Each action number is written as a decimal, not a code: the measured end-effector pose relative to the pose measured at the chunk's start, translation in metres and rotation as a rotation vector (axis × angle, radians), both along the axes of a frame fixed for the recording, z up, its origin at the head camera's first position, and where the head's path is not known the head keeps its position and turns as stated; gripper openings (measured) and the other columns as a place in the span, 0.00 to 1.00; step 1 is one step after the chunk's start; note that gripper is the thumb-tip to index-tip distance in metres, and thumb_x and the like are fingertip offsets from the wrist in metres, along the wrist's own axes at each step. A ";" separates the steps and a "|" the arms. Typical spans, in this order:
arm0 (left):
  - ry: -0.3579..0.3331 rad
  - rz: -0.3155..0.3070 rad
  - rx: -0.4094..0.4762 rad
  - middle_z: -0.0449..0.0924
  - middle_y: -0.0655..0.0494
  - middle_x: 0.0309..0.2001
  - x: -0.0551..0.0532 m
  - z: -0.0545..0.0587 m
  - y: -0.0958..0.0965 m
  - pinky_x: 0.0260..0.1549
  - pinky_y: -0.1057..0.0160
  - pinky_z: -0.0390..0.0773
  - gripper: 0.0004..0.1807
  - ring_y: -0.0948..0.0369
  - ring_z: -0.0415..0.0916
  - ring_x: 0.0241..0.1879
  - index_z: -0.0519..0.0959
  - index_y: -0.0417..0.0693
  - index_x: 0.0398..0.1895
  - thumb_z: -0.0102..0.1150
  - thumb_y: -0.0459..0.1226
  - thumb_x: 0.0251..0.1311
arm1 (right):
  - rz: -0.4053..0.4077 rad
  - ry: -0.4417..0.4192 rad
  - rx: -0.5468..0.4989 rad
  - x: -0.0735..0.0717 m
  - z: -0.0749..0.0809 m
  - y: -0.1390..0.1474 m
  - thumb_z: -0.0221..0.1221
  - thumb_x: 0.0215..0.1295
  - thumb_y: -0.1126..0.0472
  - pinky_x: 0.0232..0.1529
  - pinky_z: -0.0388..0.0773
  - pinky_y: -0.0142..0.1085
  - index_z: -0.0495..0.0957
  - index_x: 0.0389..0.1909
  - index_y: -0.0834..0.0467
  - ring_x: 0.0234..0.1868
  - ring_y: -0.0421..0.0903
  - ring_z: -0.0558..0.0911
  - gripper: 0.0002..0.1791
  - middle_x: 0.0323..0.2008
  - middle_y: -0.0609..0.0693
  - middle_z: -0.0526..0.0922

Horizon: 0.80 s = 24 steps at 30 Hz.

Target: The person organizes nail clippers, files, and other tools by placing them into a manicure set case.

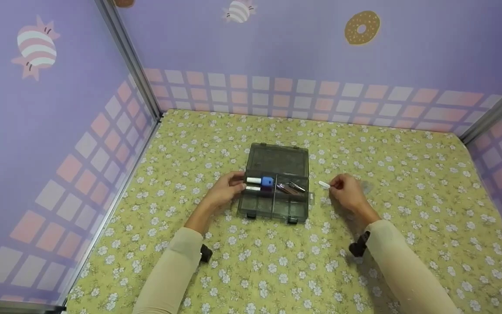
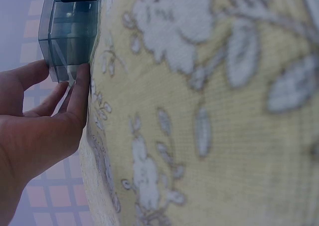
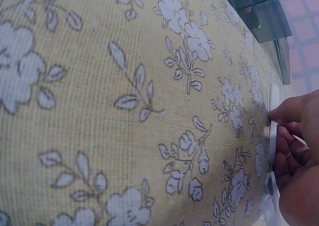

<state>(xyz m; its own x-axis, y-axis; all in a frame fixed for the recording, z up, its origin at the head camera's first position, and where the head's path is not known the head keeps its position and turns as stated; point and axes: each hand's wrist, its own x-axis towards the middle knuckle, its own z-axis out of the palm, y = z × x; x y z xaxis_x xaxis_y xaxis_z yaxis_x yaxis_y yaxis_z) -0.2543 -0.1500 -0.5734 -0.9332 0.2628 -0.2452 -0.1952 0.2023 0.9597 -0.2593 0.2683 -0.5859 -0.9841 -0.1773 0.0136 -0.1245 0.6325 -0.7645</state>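
White stick point(image 1: 324, 185): pinched by the right hand point(image 1: 347, 192), left end projecting toward the compartment box point(image 1: 279, 159); desk point(image 1: 277, 270) contact cannot be determined. Judged light, stiff, smooth, possibly brittle; a fingertip hold near mid-length suits. Left hand point(image 1: 225, 191) grips the box's left side. Box stands open, lid at far side, blue item point(image 1: 267, 181) inside.

From here I see the compartment box point(image 1: 279, 159) as smoky, see-through grey, with a blue piece point(image 1: 267, 181) in its left side. The stick point(image 1: 324, 185) to its right shows white. My feed gives the floral tablecloth point(image 1: 277, 279) as yellow-green with white blossoms, the far wall point(image 1: 286, 43) as lavender above pink and white squares, the doughnut print point(image 1: 353, 32) as speckled brown, both sleeves point(image 1: 170, 268) cream.
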 end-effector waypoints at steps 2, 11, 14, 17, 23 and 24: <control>-0.010 0.007 0.007 0.71 0.42 0.72 0.001 0.001 0.000 0.65 0.49 0.76 0.28 0.48 0.69 0.72 0.67 0.42 0.78 0.58 0.33 0.79 | 0.020 0.009 0.004 0.000 0.000 0.001 0.59 0.75 0.71 0.37 0.76 0.35 0.82 0.46 0.69 0.38 0.49 0.80 0.06 0.39 0.60 0.83; -0.039 0.022 0.073 0.70 0.44 0.72 0.004 0.001 0.001 0.66 0.49 0.75 0.28 0.49 0.69 0.71 0.67 0.42 0.78 0.58 0.33 0.79 | 0.019 -0.009 0.083 -0.002 0.002 -0.001 0.59 0.75 0.68 0.37 0.77 0.43 0.82 0.43 0.64 0.35 0.50 0.80 0.04 0.38 0.57 0.84; -0.028 0.015 0.061 0.70 0.43 0.73 0.004 0.001 0.001 0.66 0.49 0.74 0.27 0.49 0.68 0.72 0.67 0.42 0.78 0.57 0.33 0.79 | 0.015 -0.031 0.087 -0.001 0.003 -0.002 0.59 0.75 0.68 0.36 0.77 0.43 0.82 0.43 0.64 0.34 0.50 0.79 0.04 0.37 0.56 0.83; -0.022 0.010 0.042 0.70 0.43 0.73 0.004 0.001 0.002 0.66 0.49 0.74 0.27 0.49 0.68 0.72 0.67 0.42 0.78 0.57 0.33 0.79 | 0.011 -0.057 0.044 0.001 0.006 -0.001 0.59 0.76 0.67 0.33 0.77 0.41 0.82 0.45 0.64 0.32 0.50 0.79 0.05 0.37 0.57 0.83; -0.038 0.025 0.074 0.70 0.42 0.72 0.003 0.000 0.002 0.65 0.49 0.75 0.28 0.49 0.69 0.71 0.66 0.41 0.78 0.57 0.32 0.79 | -0.018 -0.087 -0.054 0.003 0.013 -0.004 0.60 0.78 0.65 0.30 0.76 0.39 0.81 0.47 0.64 0.32 0.50 0.78 0.06 0.39 0.57 0.82; -0.038 0.027 0.075 0.70 0.42 0.72 0.003 0.000 0.002 0.65 0.49 0.75 0.28 0.49 0.69 0.71 0.66 0.41 0.78 0.57 0.32 0.79 | -0.019 -0.084 -0.059 0.003 0.014 -0.005 0.60 0.78 0.65 0.30 0.76 0.38 0.81 0.47 0.64 0.32 0.51 0.78 0.06 0.39 0.57 0.82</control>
